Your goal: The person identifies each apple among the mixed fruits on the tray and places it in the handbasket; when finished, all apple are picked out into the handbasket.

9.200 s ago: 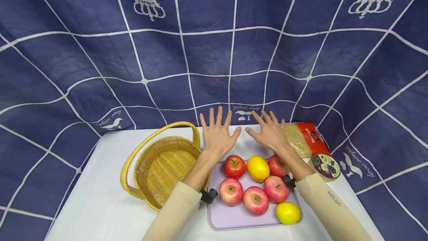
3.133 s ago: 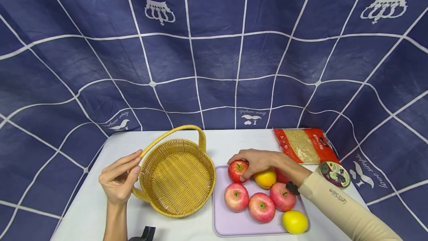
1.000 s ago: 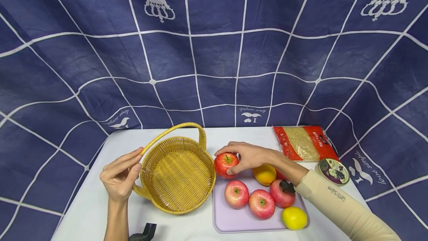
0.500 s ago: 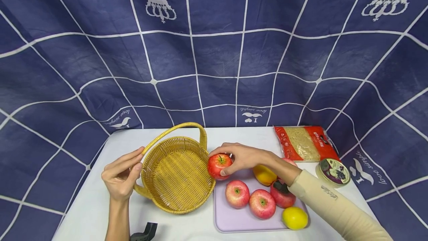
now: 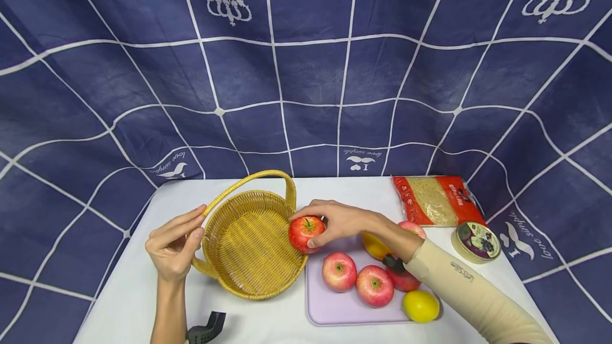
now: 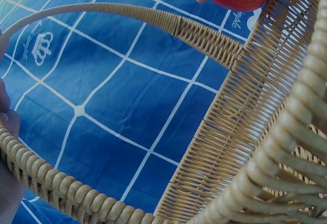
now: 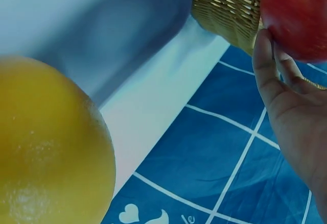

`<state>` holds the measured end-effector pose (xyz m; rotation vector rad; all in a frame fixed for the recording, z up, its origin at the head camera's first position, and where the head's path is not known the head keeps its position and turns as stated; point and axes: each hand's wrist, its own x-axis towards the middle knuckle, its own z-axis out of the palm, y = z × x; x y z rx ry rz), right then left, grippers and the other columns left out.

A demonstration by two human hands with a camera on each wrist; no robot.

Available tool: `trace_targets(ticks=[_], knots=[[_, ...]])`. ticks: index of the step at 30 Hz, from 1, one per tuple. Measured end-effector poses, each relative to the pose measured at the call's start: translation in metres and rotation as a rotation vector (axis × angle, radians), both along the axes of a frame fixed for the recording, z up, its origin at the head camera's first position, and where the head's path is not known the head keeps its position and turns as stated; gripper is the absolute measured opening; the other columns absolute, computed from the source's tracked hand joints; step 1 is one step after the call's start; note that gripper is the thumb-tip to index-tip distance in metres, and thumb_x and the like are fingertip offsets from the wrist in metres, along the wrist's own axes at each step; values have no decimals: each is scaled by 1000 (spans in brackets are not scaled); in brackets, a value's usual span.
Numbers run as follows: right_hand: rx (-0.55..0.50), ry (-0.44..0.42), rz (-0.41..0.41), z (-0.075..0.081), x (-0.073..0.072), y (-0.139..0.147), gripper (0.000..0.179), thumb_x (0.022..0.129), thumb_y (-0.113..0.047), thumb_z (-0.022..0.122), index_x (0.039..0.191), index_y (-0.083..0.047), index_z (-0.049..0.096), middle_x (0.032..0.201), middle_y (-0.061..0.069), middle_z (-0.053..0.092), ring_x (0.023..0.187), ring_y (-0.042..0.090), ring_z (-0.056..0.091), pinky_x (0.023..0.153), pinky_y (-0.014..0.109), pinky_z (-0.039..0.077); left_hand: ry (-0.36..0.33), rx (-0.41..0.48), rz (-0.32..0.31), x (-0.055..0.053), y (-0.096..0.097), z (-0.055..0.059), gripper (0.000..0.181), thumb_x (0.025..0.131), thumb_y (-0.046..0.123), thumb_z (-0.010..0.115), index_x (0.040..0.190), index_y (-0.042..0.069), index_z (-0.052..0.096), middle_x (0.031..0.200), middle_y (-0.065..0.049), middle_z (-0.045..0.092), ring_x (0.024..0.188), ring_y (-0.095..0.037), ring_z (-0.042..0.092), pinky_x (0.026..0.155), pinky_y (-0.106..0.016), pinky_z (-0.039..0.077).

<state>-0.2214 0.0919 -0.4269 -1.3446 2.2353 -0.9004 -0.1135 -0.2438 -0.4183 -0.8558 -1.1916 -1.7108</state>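
Just at basket rim [image 5: 258, 296], room inside, red apple [image 5: 302, 234] in right fingers' [image 5: 316, 207] pinch, handle [image 5: 270, 173] between left fingers [image 5: 187, 220]

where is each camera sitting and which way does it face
Head: on the person's head, facing forward and down over the table, tray and basket toward the cloth; left hand, right hand and forearms show.
Left wrist: on the left wrist, looking across the basket and its handle; part of the left hand shows at the left edge, a bit of the right at the top.
Right wrist: on the right wrist, looking past a yellow-orange fruit; the right hand shows at the right.
Shared: both wrist views catch the red apple and basket.
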Motion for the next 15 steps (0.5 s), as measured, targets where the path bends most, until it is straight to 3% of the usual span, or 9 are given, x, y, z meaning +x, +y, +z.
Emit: trace_targets(ticks=[8, 15], knots=[[11, 18, -5, 1, 0, -5, 64, 82, -42, 80, 141, -40, 56, 116, -15, 59, 104, 4, 56, 88, 26, 53, -1, 3, 1, 0, 0, 1, 14, 69, -26, 59, 82, -31, 62, 100, -34, 70, 80, -24, 74, 38, -17, 38], [12, 25, -10, 0, 2, -12, 65, 81, -44, 80, 141, -42, 55, 120, -15, 59, 107, 4, 55, 90, 26, 52, 1, 3, 1, 0, 0, 1, 14, 69, -27, 59, 82, -31, 62, 100, -34, 70, 75, -21, 73, 37, -18, 36]])
